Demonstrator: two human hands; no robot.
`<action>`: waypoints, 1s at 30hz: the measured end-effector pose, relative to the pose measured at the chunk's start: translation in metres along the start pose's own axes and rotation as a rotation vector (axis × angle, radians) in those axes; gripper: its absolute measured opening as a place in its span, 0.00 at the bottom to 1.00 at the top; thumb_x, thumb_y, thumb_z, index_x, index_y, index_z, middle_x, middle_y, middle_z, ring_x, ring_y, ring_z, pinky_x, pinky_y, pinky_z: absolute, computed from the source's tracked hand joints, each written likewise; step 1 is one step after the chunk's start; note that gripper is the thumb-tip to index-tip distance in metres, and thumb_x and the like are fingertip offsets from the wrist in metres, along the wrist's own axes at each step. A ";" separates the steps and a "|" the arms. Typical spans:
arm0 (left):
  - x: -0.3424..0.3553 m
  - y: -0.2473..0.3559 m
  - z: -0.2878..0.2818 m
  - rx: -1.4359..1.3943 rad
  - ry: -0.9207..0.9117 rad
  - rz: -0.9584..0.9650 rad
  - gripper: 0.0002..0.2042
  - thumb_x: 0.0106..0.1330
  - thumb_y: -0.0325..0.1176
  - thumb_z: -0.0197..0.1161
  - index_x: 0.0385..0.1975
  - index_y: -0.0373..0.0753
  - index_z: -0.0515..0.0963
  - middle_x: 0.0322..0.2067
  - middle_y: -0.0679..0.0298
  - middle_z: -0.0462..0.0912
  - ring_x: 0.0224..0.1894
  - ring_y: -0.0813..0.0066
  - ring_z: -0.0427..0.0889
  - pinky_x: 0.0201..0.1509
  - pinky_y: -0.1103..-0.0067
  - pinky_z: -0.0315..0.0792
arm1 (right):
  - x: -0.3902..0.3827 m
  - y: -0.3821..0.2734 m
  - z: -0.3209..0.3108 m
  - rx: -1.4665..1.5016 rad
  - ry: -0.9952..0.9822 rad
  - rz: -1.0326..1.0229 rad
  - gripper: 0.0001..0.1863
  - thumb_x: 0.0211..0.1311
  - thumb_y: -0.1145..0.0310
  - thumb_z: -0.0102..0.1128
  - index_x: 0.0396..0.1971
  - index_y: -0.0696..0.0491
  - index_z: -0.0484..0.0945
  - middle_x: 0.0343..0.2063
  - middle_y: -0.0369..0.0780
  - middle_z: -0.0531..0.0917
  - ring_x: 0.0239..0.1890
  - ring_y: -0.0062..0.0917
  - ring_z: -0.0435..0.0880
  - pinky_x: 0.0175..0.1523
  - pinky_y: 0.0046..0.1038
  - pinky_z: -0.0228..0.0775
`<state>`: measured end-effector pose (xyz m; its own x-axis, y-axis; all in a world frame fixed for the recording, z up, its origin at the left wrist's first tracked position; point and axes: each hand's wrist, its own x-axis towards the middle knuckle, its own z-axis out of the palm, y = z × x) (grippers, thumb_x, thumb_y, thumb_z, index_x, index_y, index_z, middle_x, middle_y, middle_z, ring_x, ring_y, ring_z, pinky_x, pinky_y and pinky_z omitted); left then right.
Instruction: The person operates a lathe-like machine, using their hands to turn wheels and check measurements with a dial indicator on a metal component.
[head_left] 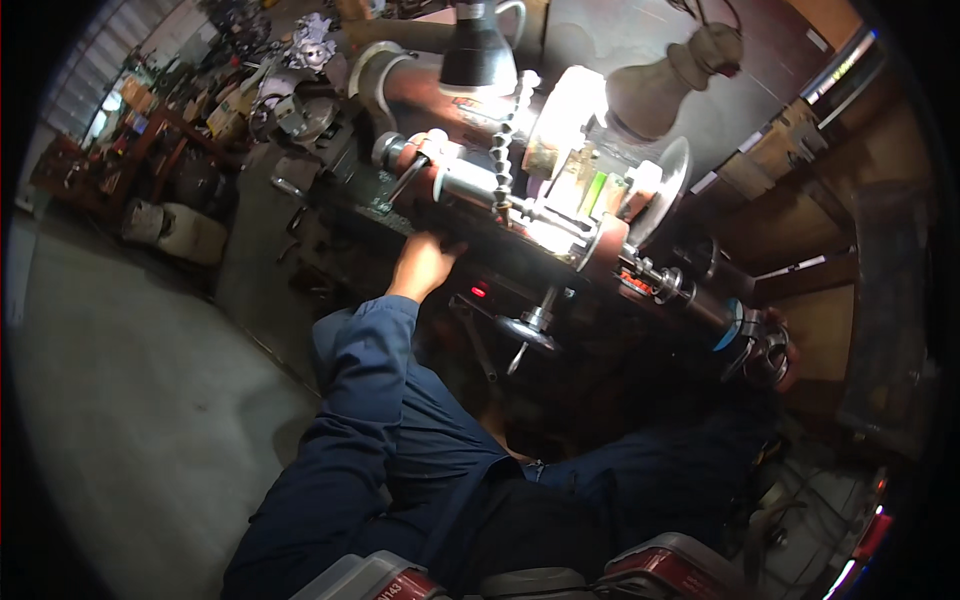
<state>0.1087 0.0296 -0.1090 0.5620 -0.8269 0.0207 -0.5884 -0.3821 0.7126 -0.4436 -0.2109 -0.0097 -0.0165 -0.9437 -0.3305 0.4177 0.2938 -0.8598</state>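
Note:
My left hand (425, 265) is at the dark front edge of a bench machine that looks like a grinder. Its thumb points right; the other fingers are lost in shadow, so any hold is unclear. Above it lies a bright metal cylinder (468, 180) under a segmented hose (503, 150). To the right, a shaft runs to a dark cylindrical head with a blue band (735, 325) and a metal chuck-like end (762, 350). My right sleeve reaches toward that end in the dark. A skin-toned patch there seems to be my right hand (788, 368), mostly hidden.
A handwheel (530, 335) juts from the machine's front. Two lamps, one black (477, 55) and one grey (655, 90), hang over it. A pale disc (665, 190) stands behind the shaft. Cluttered shelves (170, 150) and a white jug (185, 232) are at the left, beside grey floor (140, 380).

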 end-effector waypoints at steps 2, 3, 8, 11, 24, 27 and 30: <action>0.004 -0.008 0.010 0.056 0.027 0.092 0.13 0.63 0.38 0.66 0.37 0.34 0.82 0.38 0.44 0.84 0.44 0.43 0.81 0.48 0.59 0.76 | -0.001 -0.001 0.003 0.003 -0.004 -0.002 0.30 0.71 0.43 0.49 0.57 0.54 0.74 0.52 0.48 0.79 0.47 0.36 0.84 0.53 0.38 0.80; 0.007 -0.003 0.011 0.166 0.085 0.169 0.12 0.64 0.35 0.65 0.41 0.34 0.81 0.39 0.45 0.83 0.43 0.44 0.82 0.46 0.59 0.76 | -0.002 0.000 0.001 0.007 0.005 -0.002 0.30 0.71 0.42 0.49 0.57 0.54 0.73 0.52 0.48 0.79 0.47 0.36 0.84 0.53 0.38 0.80; 0.001 -0.022 0.021 0.516 0.004 0.054 0.11 0.66 0.30 0.59 0.46 0.36 0.78 0.39 0.45 0.82 0.41 0.40 0.80 0.42 0.54 0.74 | -0.003 0.006 0.011 0.033 -0.014 0.018 0.31 0.70 0.42 0.49 0.57 0.54 0.73 0.53 0.49 0.79 0.48 0.36 0.84 0.53 0.38 0.80; 0.010 -0.023 0.025 0.325 0.027 0.191 0.11 0.66 0.30 0.59 0.46 0.36 0.78 0.42 0.45 0.82 0.42 0.39 0.80 0.45 0.58 0.75 | -0.007 0.002 0.010 0.035 0.001 0.008 0.31 0.70 0.42 0.49 0.57 0.54 0.73 0.53 0.49 0.79 0.48 0.36 0.84 0.53 0.38 0.80; 0.059 0.098 -0.145 0.185 0.361 0.654 0.17 0.65 0.33 0.64 0.50 0.31 0.78 0.49 0.48 0.81 0.47 0.64 0.83 0.53 0.75 0.74 | -0.002 0.001 0.021 0.014 -0.017 0.036 0.32 0.70 0.41 0.48 0.59 0.55 0.72 0.53 0.49 0.79 0.48 0.36 0.83 0.52 0.38 0.80; 0.075 0.110 -0.111 -0.069 0.045 0.382 0.21 0.63 0.32 0.65 0.53 0.28 0.74 0.38 0.49 0.83 0.44 0.56 0.83 0.58 0.68 0.73 | -0.003 -0.009 0.010 0.005 -0.001 0.030 0.32 0.70 0.41 0.48 0.59 0.55 0.72 0.53 0.49 0.79 0.48 0.36 0.83 0.52 0.38 0.80; 0.089 0.091 -0.107 -0.049 0.145 0.507 0.20 0.63 0.33 0.64 0.53 0.28 0.74 0.36 0.48 0.83 0.42 0.51 0.83 0.55 0.66 0.74 | -0.002 -0.010 0.015 -0.012 0.006 0.048 0.33 0.70 0.41 0.48 0.59 0.55 0.72 0.53 0.49 0.79 0.48 0.36 0.83 0.52 0.38 0.80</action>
<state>0.1674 -0.0347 0.0332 0.2906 -0.8359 0.4656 -0.7814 0.0736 0.6197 -0.4341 -0.2144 0.0055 -0.0022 -0.9275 -0.3738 0.4073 0.3406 -0.8474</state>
